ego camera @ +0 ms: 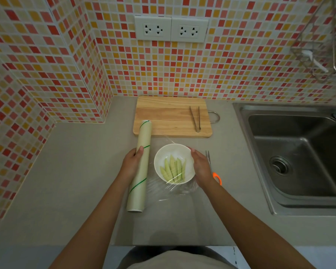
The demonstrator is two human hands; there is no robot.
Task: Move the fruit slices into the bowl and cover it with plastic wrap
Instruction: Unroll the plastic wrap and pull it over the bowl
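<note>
Left hand [132, 162] grips the pale green-striped plastic wrap roll [140, 167] lying on the grey counter [76, 171]. Round white bowl [174, 163] of pale green fruit slices [173, 168] sits between both hands, clear film [182, 188] stretched over it. Right hand [201, 167], fingers straight, presses the film against the bowl's right side.

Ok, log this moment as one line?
stage: wrapping | left hand: holds wrap roll | right hand: presses film on bowl | fruit slices: in bowl | scissors: beside bowl
</note>
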